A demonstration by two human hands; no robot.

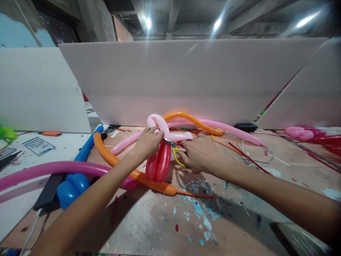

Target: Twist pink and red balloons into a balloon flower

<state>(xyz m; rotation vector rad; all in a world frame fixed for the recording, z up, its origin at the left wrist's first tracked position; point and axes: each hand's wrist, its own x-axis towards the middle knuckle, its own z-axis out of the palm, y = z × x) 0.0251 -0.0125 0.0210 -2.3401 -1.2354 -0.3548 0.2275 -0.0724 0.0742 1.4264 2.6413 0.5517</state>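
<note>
My left hand (147, 143) grips the top of a folded red balloon (159, 164) that hangs down over the worktable (165, 220). My right hand (200, 153) holds yellow-handled scissors (176, 153), whose metal blades point left at the spot where my left fingers pinch the red balloon. A light pink looped balloon (157, 122) lies just behind both hands. A long orange balloon (125, 167) curves under my left wrist and ends in a thin tail.
A magenta balloon (48, 170) and a blue balloon (76, 179) lie at the left. More pink and orange balloons (213, 126) rest against the white foam board (170, 81) behind. Pink and red balloons (306, 133) sit far right. Balloon scraps and paint spots litter the table.
</note>
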